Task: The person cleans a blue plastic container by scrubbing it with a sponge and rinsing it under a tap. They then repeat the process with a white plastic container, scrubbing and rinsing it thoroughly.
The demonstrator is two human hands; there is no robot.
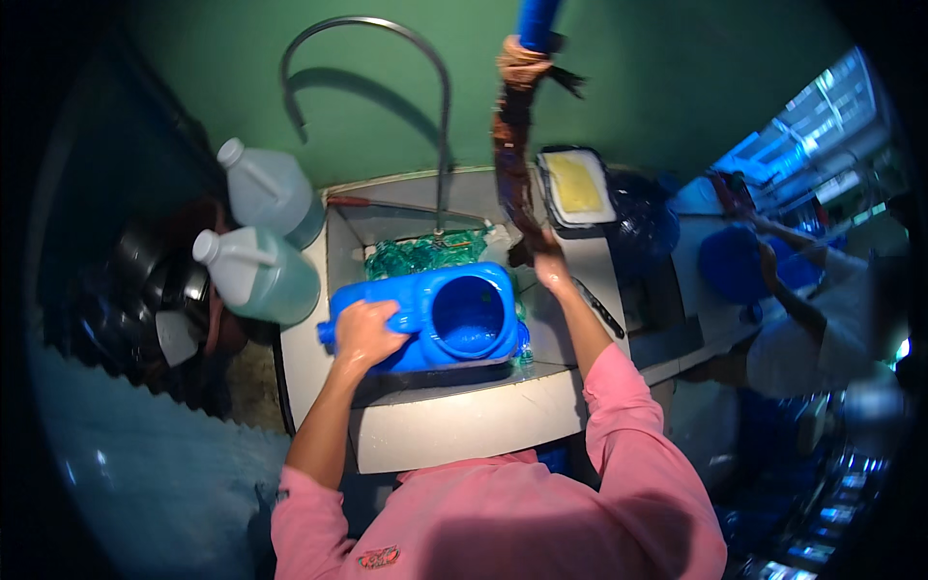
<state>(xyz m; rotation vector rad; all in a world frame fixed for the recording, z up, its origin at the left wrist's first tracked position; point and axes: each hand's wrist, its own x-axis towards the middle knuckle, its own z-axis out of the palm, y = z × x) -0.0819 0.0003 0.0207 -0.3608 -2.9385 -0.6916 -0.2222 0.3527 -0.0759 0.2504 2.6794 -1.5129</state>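
Observation:
My left hand [368, 335] is closed around the handle of a blue plastic jug [402, 354] over a tiled sink [467, 395]. The jug lies tilted, its wide round mouth [468, 319] turned up towards me. A dark, wrapped hose [515, 159] hangs from a blue pipe [538, 22] above the sink's right side. My right hand [551, 270] grips the lower end of this hose; its fingertips are partly hidden. Behind the jug, crumpled green translucent plastic [428, 254] lies in the sink.
Two translucent jugs [268, 279] of liquid stand left, near dark pots [152, 268]. A curved metal faucet [444, 94] rises behind the sink. A black-handled knife [600, 310] and a tray with a yellow sponge-like slab [576, 185] lie right. Farther right, another person's arms [790, 290] reach towards a blue tub [732, 264].

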